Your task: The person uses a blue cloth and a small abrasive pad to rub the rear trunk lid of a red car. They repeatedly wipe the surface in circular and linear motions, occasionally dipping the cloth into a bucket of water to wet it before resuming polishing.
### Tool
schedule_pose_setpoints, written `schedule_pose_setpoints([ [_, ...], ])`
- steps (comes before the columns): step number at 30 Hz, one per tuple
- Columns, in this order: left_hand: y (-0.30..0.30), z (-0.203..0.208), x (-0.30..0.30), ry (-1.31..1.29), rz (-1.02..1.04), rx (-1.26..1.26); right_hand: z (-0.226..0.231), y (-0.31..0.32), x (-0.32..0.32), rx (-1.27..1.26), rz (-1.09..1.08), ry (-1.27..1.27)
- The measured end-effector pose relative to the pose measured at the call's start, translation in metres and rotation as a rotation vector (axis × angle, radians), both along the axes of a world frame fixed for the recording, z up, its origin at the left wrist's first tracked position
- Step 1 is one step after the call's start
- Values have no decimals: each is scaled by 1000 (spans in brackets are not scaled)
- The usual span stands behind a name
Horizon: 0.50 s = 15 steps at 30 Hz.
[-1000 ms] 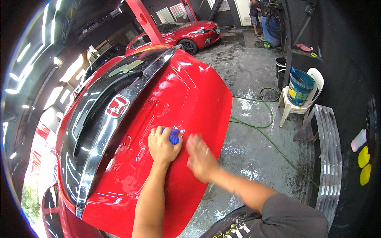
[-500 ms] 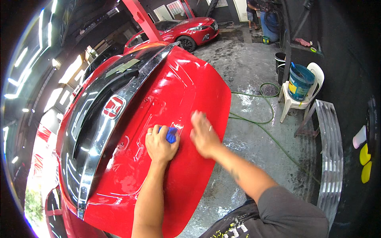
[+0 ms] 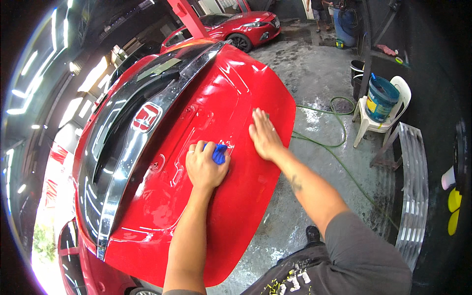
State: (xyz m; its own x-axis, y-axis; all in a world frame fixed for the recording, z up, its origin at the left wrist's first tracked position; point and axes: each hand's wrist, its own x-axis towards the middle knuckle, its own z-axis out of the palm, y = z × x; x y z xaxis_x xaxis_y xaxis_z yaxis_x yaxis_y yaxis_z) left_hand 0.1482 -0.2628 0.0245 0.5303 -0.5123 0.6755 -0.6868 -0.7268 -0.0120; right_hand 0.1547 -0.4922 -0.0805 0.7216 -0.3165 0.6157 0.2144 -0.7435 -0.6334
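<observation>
Before me spreads the glossy red tailgate (image 3: 231, 196) of a car, with a chrome strip (image 3: 115, 191) and a badge (image 3: 146, 117) along its upper part. My left hand (image 3: 206, 164) is closed around a crumpled blue cloth (image 3: 220, 154), which pokes out between thumb and fingers against the red panel. To the right of it, my right hand (image 3: 265, 135) lies flat on the tailgate with fingers stretched, holding nothing. The dark rear window (image 3: 113, 147) with its wiper is left of the chrome strip.
A green hose (image 3: 339, 162) loops over the wet grey floor. At right, a white plastic chair (image 3: 403, 101) carries a teal bucket (image 3: 382, 101), near a metal ramp (image 3: 412, 191). Another red car (image 3: 246, 27) is parked behind; a person (image 3: 319, 14) stands far off.
My right hand has moved slightly up and right and now rests on the panel. The left still grips the blue cloth. The whole view has shifted a little.
</observation>
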Motion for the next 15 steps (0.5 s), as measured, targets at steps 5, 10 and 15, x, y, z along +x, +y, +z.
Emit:
schedule_pose_setpoints([
  [5,10,-1,2,-15,28,-5,-16,131,-105,-225,186,3],
  [10,13,-4,2,-17,39,12,-16,102,-95,-244,238,-18],
  [15,-2,-2,2,7,0,3,11,-4,20,17,-43,107],
])
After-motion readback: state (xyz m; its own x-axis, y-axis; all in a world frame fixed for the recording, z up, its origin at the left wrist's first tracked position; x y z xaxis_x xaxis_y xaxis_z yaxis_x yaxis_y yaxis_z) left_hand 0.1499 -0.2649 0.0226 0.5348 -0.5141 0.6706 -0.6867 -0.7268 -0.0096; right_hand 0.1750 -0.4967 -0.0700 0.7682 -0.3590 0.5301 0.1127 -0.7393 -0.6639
